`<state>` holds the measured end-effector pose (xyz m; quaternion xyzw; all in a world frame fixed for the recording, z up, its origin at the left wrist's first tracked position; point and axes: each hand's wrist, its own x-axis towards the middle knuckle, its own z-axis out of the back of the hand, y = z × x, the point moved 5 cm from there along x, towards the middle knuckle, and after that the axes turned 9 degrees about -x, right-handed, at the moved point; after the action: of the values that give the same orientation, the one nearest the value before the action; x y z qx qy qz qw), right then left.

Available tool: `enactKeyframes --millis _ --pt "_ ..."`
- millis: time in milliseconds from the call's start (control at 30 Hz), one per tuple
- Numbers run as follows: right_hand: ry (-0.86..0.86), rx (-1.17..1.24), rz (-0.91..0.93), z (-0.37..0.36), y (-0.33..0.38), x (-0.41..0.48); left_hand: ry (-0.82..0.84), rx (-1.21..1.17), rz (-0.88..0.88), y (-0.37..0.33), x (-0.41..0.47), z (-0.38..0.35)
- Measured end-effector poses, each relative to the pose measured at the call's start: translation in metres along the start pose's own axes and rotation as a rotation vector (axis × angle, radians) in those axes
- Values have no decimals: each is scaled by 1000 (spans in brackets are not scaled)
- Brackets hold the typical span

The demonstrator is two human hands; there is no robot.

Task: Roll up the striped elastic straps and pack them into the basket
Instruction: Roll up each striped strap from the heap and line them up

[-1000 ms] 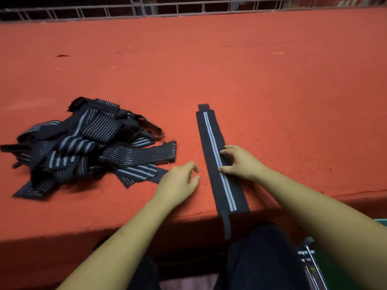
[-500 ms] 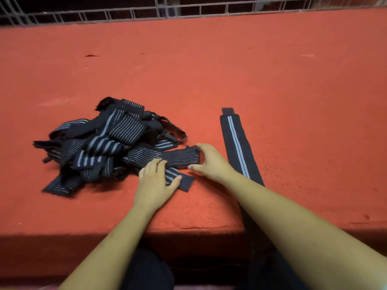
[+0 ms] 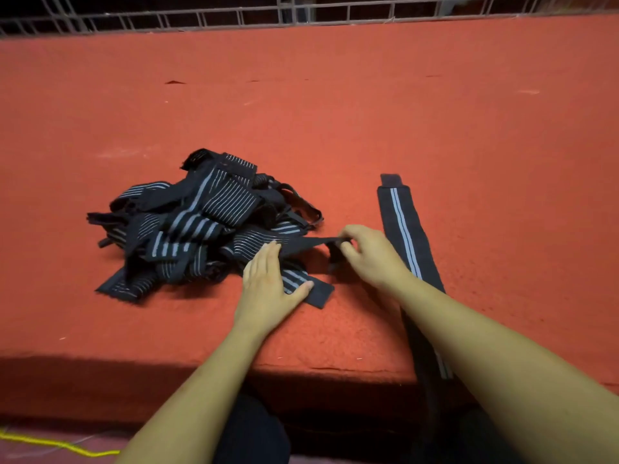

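My left hand (image 3: 271,286) lies flat, fingers straight; my right hand (image 3: 371,256) pinches a black elastic strap (image 3: 311,244), fingers curled.

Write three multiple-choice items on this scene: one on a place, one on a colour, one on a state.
1. Where does the flat strap lie relative to the pile?
A) left of it
B) right of it
C) on top of it

2. What colour is the table?
A) blue
B) grey
C) red

3. What is the right hand doing?
A) pinching a strap end
B) lying flat on the table
C) hanging off the table

Answers:
1 B: it lies stretched out to the pile's right, its near end over the table edge.
2 C: the whole surface is red.
3 A: its fingers pinch an end stretched taut from the pile, while the left hand presses flat on the pile's near edge.
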<state>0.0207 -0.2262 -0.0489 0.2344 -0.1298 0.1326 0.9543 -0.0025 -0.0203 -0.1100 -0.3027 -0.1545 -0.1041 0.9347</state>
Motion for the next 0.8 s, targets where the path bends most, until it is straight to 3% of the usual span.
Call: enactKeyframes --millis 133,333,533,633,700,800 --pt "-38 335 -234 42 -12 -19 36 -6 16 2 0 2" --pt "14 692 -299 83 -9 -48 20 -161 -102 -11 -2 9" --pt "52 687 -407 91 -29 -53 -113 -442 -88 -42 -2 44" --pt "73 623 -410 94 -40 -53 -65 -630 -80 -71 5 67" --pt "114 599 -418 93 -48 -52 16 -728 -18 -81 10 75" --pt "207 417 -365 93 -60 -51 -57 -782 143 -64 19 80"
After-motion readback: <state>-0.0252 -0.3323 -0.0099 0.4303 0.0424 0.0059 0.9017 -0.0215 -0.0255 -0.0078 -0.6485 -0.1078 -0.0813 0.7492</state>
